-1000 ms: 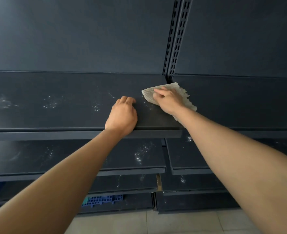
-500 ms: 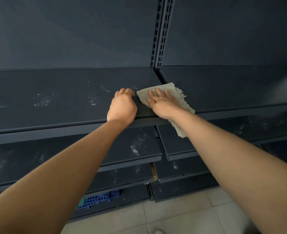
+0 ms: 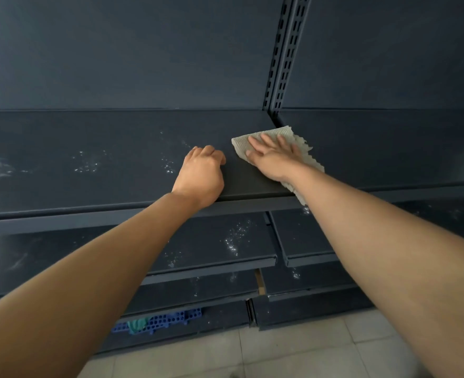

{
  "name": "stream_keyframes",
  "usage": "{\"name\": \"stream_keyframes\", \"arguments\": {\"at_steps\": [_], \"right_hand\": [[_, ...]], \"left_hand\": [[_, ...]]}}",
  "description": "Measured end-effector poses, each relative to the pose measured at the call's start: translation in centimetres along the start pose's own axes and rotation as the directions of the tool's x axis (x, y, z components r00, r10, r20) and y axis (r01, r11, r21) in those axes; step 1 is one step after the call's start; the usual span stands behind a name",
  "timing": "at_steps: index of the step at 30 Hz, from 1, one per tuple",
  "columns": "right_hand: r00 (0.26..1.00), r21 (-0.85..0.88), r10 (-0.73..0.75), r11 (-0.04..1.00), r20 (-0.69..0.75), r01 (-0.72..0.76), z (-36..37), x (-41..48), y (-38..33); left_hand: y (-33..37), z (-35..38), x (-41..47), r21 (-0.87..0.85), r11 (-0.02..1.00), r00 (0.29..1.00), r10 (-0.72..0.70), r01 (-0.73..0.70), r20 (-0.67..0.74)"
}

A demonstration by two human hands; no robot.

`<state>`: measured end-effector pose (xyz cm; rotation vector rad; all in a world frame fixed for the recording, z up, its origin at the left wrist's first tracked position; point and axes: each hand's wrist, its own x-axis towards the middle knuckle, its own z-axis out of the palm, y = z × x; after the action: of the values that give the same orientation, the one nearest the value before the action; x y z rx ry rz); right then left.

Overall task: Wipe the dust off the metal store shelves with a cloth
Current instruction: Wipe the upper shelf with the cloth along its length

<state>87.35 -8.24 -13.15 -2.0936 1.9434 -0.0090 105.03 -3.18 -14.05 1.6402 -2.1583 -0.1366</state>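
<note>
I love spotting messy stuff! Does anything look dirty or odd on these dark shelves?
Yes: white dusty speckles dot the dark metal top shelf left of the left hand, unwiped. Below, a blue perforated plastic panel lies tucked under the lowest shelf, an odd place.

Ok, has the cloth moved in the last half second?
Yes. The cloth has slid back across the shelf toward the slotted upright, under the right hand; less overhangs the front edge.

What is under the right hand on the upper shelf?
A grey cloth lies flat under the right hand, on the shelf. Any dust beneath the cloth is hidden.
</note>
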Motion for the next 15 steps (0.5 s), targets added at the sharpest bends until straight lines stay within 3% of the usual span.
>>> {"name": "stream_keyframes", "arguments": {"at_steps": [15], "right_hand": [[0.999,-0.026,-0.037,0.999,0.002,0.037,-1.1,8.2,-2.7]], "left_hand": [[-0.2,0.5,0.3,-0.026,1.000,0.999,-0.014,0.013,-0.049]]}}
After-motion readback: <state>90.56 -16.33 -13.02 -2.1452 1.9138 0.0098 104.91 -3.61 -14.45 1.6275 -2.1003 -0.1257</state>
